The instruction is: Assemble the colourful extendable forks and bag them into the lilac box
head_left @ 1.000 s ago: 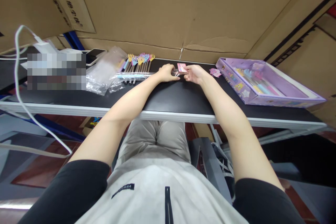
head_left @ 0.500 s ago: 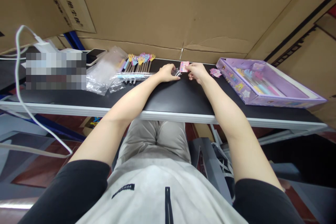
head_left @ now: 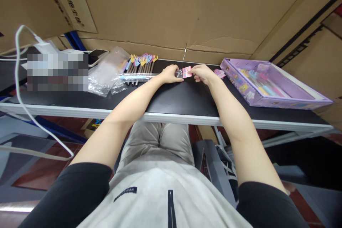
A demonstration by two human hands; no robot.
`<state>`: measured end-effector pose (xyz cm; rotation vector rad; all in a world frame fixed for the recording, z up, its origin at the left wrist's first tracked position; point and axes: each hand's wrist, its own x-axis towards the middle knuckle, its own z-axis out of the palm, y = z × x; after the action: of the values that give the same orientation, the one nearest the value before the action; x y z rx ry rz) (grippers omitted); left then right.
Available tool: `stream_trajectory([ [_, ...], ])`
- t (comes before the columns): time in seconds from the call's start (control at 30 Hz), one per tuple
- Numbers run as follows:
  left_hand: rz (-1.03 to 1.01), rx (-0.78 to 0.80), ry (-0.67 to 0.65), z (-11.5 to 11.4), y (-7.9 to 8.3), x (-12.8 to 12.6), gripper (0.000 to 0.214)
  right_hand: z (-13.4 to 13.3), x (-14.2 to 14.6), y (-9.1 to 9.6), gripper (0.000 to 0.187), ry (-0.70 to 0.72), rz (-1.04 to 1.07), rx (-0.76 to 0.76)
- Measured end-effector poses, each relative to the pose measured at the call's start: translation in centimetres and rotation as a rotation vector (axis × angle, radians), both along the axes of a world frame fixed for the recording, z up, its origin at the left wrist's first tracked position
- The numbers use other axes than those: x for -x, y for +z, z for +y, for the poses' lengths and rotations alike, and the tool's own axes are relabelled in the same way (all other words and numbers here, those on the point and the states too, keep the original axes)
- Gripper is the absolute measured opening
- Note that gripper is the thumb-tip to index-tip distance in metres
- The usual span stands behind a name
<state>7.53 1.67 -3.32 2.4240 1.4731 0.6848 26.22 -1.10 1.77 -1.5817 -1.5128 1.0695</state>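
My left hand (head_left: 170,74) is closed round the right end of a long clear plastic sleeve (head_left: 149,76). Inside the sleeve lies a slim light-blue stick (head_left: 130,77); its right part is hidden under the hand. Between finger and thumb, my right hand (head_left: 202,74) pinches a small pink printed card (head_left: 186,72). The card's left edge meets the sleeve's end, but I cannot tell whether it is inside. Behind the sleeve lies a row of small back scratchers (head_left: 143,61) with yellow, blue, pink and purple claw-shaped heads. More pink cards (head_left: 219,73) lie right of my right hand.
A purple display box (head_left: 288,101) with several colourful scratchers inside stands at the right on the black table (head_left: 184,98). Clear plastic bags (head_left: 107,71) and a phone (head_left: 97,57) are at the left. A white cable (head_left: 20,78) hangs over the front edge. Cardboard (head_left: 171,14) walls the back.
My right hand has brought the pink card slightly down and left against the sleeve's end, and the card has tilted. My left hand has barely moved.
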Motion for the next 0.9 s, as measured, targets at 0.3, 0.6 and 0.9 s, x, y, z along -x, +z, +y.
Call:
stream_trajectory([
  [0.3,-0.002,0.011,-0.026,-0.4,0.3,0.0,0.059,0.5,-0.9,-0.1,0.034,0.066,-0.005,0.074],
  [0.6,-0.043,-0.011,-0.056,0.4,-0.4,0.1,0.053,0.0,-0.4,0.2,0.038,0.023,0.016,0.128],
  [0.9,-0.131,-0.041,-0.105,1.1,-1.0,0.1,0.050,0.1,-0.4,0.2,0.040,0.039,0.032,0.178],
])
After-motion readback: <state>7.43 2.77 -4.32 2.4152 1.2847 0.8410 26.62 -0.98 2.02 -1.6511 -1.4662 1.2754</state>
